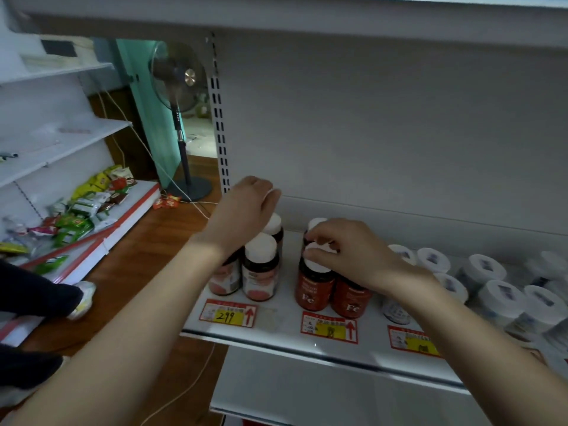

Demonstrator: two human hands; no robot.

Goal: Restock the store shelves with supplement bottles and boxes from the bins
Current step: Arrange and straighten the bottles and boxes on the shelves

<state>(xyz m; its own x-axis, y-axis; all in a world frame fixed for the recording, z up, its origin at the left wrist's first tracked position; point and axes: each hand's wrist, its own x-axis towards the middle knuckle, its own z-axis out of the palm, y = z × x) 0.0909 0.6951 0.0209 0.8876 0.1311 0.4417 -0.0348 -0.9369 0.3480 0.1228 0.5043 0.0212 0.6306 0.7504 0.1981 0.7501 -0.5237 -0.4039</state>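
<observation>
On the white shelf (285, 321) stand dark bottles with pink labels (260, 272) at the left and red bottles marked Fe (313, 287) beside them, all with white caps. My left hand (246, 210) reaches over the pink-label group, fingers curled round a white cap at the back. My right hand (344, 247) pinches the white cap of the front red Fe bottle. Another Fe bottle (350, 299) stands just right of it, partly hidden under my wrist.
Several white-capped tubs (491, 287) fill the shelf's right side. Price tags (227, 313) line the front edge. An upper shelf overhangs. At left are a snack shelf (92, 210), a standing fan (181, 87) and a person's shoe (81, 299) on the wooden floor.
</observation>
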